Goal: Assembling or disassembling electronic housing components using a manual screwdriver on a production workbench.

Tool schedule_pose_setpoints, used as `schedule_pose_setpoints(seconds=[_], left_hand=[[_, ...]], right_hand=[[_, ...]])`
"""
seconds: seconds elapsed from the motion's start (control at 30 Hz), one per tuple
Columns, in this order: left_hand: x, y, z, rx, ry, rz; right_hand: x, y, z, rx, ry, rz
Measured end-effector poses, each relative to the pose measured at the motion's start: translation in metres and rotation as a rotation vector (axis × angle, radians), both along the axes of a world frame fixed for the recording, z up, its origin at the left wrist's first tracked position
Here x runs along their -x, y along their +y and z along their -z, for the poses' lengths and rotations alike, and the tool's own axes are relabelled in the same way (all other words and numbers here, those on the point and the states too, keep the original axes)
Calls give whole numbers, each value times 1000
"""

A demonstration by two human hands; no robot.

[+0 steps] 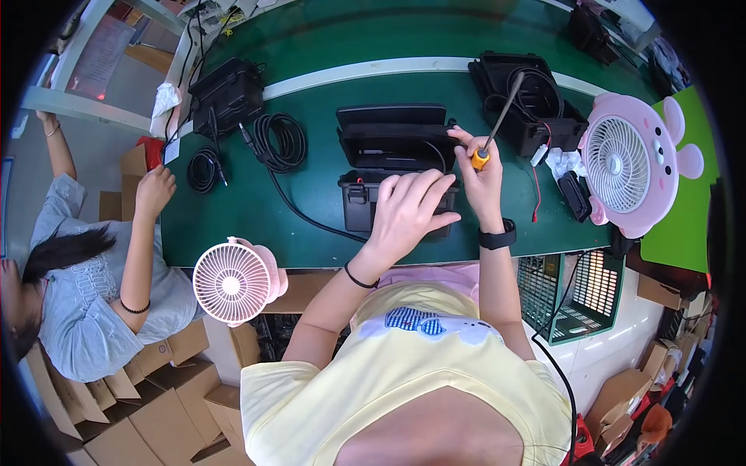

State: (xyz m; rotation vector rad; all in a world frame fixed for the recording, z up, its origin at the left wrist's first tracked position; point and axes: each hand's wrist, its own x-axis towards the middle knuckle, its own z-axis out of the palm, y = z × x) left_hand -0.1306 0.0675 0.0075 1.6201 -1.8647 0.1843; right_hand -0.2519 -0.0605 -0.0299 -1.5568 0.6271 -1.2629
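Observation:
A black hard plastic case (354,203) lies in front of me on the green table, its lid (392,116) raised and tilted back. My left hand (406,210) rests over the right part of the case's lower half, fingers spread and bent across its rim, thumb apart. Under that palm the case is hidden. Beside the case's right edge, my right hand (480,177) is closed on a screwdriver (481,158). Its handle is orange-yellow, and the long metal shaft points up and to the right, away from the case. A thin black cable runs inside the open case.
Coiled black cables (280,144) lie left of the case. Another open black case (530,97) stands at the back right, near a pink fan (622,165). A smaller pink fan (231,283) sits at the near left edge. To the left, a co-worker's hand (157,189) is over the table.

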Motion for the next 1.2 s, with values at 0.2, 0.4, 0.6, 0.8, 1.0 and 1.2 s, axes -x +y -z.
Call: schedule_pose_setpoints(seconds=[0.2,0.4,0.6,0.8,1.0,1.2], left_hand=[[16,7,23,173,-75,-142],[4,-9,20,213,-65,-165],[9,9,35,207,-143,-150],[15,26,41,192,-178,-135],[23,27,52,215,-192,-174],[18,-6,23,172,-116,-188]], right_hand=[[-4,6,2,37,-197,-26],[2,-17,-38,-12,-216,63],[-8,-30,-10,-60,49,-168],[-32,-41,13,-74,235,26],[-26,-55,16,-106,138,-112],[-7,-22,-38,-58,-32,-154]])
